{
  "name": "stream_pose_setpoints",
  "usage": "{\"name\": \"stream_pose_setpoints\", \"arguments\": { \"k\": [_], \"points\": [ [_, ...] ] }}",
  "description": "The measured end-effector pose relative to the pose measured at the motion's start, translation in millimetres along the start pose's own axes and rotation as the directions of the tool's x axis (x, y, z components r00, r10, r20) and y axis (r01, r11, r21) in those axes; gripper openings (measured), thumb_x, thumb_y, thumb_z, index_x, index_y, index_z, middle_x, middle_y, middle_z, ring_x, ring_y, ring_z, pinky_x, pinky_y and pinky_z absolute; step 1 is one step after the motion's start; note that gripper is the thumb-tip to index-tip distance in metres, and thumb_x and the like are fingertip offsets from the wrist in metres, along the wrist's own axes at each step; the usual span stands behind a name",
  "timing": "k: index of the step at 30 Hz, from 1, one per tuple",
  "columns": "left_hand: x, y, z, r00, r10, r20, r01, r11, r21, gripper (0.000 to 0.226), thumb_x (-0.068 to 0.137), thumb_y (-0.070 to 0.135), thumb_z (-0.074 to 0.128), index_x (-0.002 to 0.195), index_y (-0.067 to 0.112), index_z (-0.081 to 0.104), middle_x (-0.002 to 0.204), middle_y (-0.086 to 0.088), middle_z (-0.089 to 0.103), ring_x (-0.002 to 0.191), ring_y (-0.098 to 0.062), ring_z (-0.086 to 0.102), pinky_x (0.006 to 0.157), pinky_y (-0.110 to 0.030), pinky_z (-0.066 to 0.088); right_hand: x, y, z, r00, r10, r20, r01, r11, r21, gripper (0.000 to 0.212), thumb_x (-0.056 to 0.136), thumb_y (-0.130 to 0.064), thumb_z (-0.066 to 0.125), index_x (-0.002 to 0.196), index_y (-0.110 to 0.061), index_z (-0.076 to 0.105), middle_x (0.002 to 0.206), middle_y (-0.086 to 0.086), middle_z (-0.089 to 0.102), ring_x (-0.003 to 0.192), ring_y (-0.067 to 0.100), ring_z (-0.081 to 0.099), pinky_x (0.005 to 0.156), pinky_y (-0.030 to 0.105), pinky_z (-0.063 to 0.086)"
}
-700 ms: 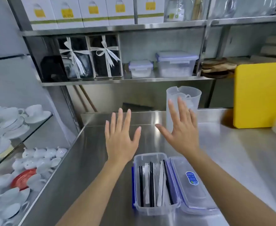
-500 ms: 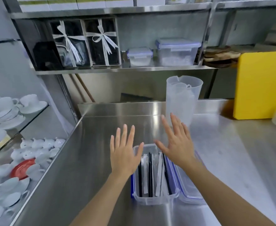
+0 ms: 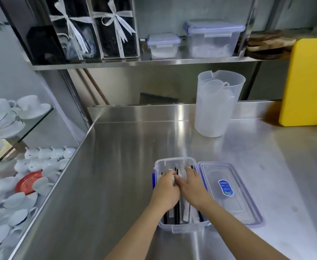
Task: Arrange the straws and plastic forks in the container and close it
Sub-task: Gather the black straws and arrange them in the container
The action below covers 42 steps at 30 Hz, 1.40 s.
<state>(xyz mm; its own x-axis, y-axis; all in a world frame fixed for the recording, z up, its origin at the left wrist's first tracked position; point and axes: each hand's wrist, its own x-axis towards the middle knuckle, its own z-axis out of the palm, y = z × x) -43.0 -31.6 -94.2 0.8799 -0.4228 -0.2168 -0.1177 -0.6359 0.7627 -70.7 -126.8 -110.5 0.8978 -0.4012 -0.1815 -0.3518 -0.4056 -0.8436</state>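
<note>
A clear plastic container [image 3: 182,229] with blue clips stands open on the steel counter, low in the middle of the head view. Black straws and white-wrapped straws [image 3: 185,212] lie lengthwise in it, with clear plastic forks [image 3: 182,172] at its far end. Both hands reach inside. My left hand [image 3: 166,190] is curled over the straws on the left side. My right hand [image 3: 191,186] touches it, fingers bent down onto the forks. The hands hide most of the contents. The container's lid [image 3: 229,203], with a blue sticker, lies flat just right of the container.
A translucent jug [image 3: 217,107] stands at the back of the steel counter [image 3: 116,166], a yellow cutting board [image 3: 307,81] leans at the far right. Lidded boxes [image 3: 212,38] sit on the shelf above. White cups and saucers [image 3: 32,166] fill glass shelves past the counter's left edge.
Both hands dropped from held up, spread open above the counter, down into the container, and their fingers have closed onto the contents. The camera has tilted down.
</note>
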Motion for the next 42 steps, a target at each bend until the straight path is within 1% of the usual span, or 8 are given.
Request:
{"name": "stream_pose_setpoints", "arguments": {
  "k": [5, 12, 15, 22, 25, 33, 38, 42],
  "points": [
    [12, 3, 2, 0.946, -0.283, 0.158, 0.318, 0.906, -0.279, 0.045, 0.092, 0.010, 0.036, 0.136, 0.018, 0.040, 0.127, 0.000, 0.049, 0.111, -0.019, 0.049, 0.087, -0.024, 0.039, 12, 0, 10, 0.966, 0.249, 0.072, -0.257, 0.957, 0.135, 0.058, 0.082, -0.028, 0.051, 0.136, -0.010, 0.036, 0.140, 0.013, 0.044, 0.120, 0.032, 0.051, 0.100, 0.043, 0.044],
    [35, -13, 16, 0.829, -0.473, 0.299, 0.560, 0.722, -0.407, 0.043, 0.077, 0.017, 0.043, 0.116, 0.020, 0.060, 0.116, -0.008, 0.066, 0.107, -0.028, 0.060, 0.097, -0.045, 0.048, 13, 12, 18, 0.930, 0.364, 0.060, -0.364, 0.931, -0.004, 0.045, 0.084, -0.011, 0.044, 0.128, -0.003, 0.035, 0.132, 0.022, 0.047, 0.115, 0.033, 0.048, 0.101, 0.051, 0.043],
    [34, -11, 19, 0.822, -0.501, 0.269, 0.567, 0.679, -0.466, 0.041, 0.082, 0.008, 0.042, 0.119, 0.012, 0.060, 0.116, -0.013, 0.065, 0.106, -0.030, 0.060, 0.097, -0.042, 0.048, 11, 13, 20, 0.932, 0.358, 0.057, -0.357, 0.934, -0.031, 0.038, 0.084, -0.012, 0.050, 0.119, 0.001, 0.043, 0.121, 0.024, 0.055, 0.111, 0.037, 0.055, 0.095, 0.047, 0.048],
    [26, -9, 25, 0.884, -0.443, 0.146, 0.457, 0.760, -0.462, 0.015, 0.091, 0.004, 0.049, 0.096, 0.008, 0.063, 0.083, -0.004, 0.063, 0.069, -0.011, 0.055, 0.052, -0.019, 0.040, 9, 11, 8, 0.961, 0.271, 0.060, -0.269, 0.962, -0.043, 0.006, 0.088, -0.006, 0.050, 0.091, -0.004, 0.055, 0.092, 0.012, 0.061, 0.085, 0.025, 0.058, 0.067, 0.029, 0.045],
    [21, -6, 25, 0.903, -0.420, 0.087, 0.410, 0.786, -0.462, 0.021, 0.092, 0.009, 0.053, 0.071, 0.014, 0.054, 0.072, -0.001, 0.059, 0.064, -0.010, 0.054, 0.053, -0.020, 0.040, 4, 8, 6, 0.968, 0.250, 0.022, -0.249, 0.968, -0.035, 0.005, 0.090, -0.005, 0.047, 0.095, -0.005, 0.049, 0.093, 0.012, 0.058, 0.083, 0.024, 0.055, 0.056, 0.024, 0.038],
    [21, -4, 18, 0.922, -0.386, 0.029, 0.353, 0.808, -0.472, 0.020, 0.094, 0.016, 0.047, 0.112, 0.010, 0.055, 0.106, -0.010, 0.067, 0.099, -0.025, 0.064, 0.091, -0.040, 0.051, 2, 10, 8, 0.997, 0.077, 0.001, -0.076, 0.992, -0.098, 0.011, 0.089, -0.003, 0.050, 0.093, -0.006, 0.059, 0.092, 0.010, 0.061, 0.083, 0.024, 0.060, 0.066, 0.022, 0.045],
    [18, 0, 8, 0.928, -0.366, 0.068, 0.331, 0.729, -0.599, 0.010, 0.098, 0.011, 0.042, 0.095, 0.007, 0.051, 0.084, -0.010, 0.064, 0.066, -0.018, 0.063, 0.058, -0.026, 0.056, -3, 7, 5, 0.998, 0.035, -0.045, -0.039, 0.995, -0.094, 0.013, 0.090, -0.001, 0.048, 0.087, -0.003, 0.060, 0.076, 0.004, 0.061, 0.074, 0.023, 0.058, 0.060, 0.024, 0.046],
    [11, 3, -5, 0.928, -0.361, 0.090, 0.341, 0.731, -0.591, 0.017, 0.100, 0.009, 0.034, 0.085, 0.014, 0.040, 0.087, -0.010, 0.063, 0.070, -0.024, 0.063, 0.061, -0.034, 0.057, -5, 5, 4, 0.997, 0.048, -0.057, -0.062, 0.955, -0.290, 0.008, 0.094, -0.006, 0.041, 0.087, -0.005, 0.045, 0.084, 0.015, 0.059, 0.074, 0.031, 0.052, 0.061, 0.033, 0.039]
  ]
}}
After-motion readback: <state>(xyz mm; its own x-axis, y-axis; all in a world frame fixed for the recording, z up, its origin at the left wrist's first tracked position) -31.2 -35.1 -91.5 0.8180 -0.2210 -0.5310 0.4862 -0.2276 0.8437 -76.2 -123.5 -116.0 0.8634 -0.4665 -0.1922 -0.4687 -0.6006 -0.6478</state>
